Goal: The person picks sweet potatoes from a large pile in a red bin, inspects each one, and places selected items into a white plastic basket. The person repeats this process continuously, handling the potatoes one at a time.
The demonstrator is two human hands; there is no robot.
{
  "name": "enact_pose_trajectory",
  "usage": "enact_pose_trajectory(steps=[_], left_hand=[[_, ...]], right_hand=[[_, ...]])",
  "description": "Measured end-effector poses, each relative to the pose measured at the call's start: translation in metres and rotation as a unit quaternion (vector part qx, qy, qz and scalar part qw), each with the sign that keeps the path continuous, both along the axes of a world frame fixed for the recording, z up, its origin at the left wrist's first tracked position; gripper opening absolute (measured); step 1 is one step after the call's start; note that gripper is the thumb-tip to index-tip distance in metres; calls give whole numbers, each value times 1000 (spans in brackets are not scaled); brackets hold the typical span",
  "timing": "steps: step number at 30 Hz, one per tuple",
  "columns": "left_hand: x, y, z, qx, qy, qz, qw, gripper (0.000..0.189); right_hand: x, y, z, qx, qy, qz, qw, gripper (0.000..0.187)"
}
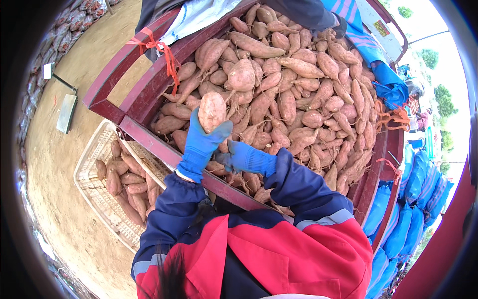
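My left hand (203, 144), in a blue knitted work glove, is closed round a large pale sweet potato (212, 112) that it holds upright above the heap. Just right of it and a little lower is my right hand (244, 157), also gloved, near the root end of a sweet potato; whether it grips anything cannot be told. Beneath and beyond both hands lies a big heap of sweet potatoes (287, 106), many with thin roots, in a dark red metal truck bed (149, 140).
White plastic crates (87, 187) with sweet potatoes stand at the left, outside the bed wall. Across the heap, a co-worker's dark sleeve and gloved hand (340, 27) reach in. Orange ties (160, 46) hang on the rail. Stacked blue sacks (407, 216) lie right; a scale (67, 112) stands left.
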State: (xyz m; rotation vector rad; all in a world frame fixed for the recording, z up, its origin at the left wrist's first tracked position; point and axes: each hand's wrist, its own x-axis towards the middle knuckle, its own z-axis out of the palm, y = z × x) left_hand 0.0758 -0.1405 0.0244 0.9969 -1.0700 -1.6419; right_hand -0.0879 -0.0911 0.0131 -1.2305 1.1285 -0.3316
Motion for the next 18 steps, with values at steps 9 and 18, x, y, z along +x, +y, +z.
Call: enact_pose_trajectory(steps=[9,18], left_hand=[[15,8,-13,-86,75,-51,992,101],[12,10,-19,87,287,-114,947,73]], right_hand=[[-7,-3,-43,-16,54,96,994,39],[-70,-52,-35,-576,498,-45,647,51]])
